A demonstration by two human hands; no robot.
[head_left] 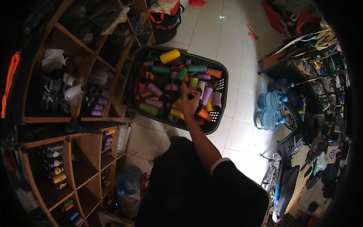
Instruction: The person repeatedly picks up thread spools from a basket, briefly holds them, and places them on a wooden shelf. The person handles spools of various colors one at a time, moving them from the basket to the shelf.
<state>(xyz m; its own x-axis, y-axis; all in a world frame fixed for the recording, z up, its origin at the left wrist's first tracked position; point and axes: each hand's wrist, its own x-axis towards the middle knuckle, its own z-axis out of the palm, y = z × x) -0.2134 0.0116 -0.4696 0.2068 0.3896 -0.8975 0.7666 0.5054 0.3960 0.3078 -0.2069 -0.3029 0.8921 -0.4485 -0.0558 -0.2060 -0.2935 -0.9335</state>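
Note:
A black plastic basket point(130, 81) on the tiled floor is heaped with thread spools of many colours, among them a yellow spool point(170, 56), a green spool point(180, 75) and an orange spool point(203, 113). My right hand point(191, 104) reaches down into the heap near its middle, its fingers curled round a reddish spool point(194, 91) that they partly cover. Low on the left, in shadow, my left hand point(144, 179) hangs beside a blue water jug point(128, 179). My body hides much of it, and its fingers are too dim to read.
Wooden shelves point(81, 145) with more spools and plastic-wrapped bundles line the left side. Several blue water jugs point(270, 120) lie on the floor at right, before a crowded rack point(321, 75). A dark bag with red straps point(164, 17) stands beyond the basket.

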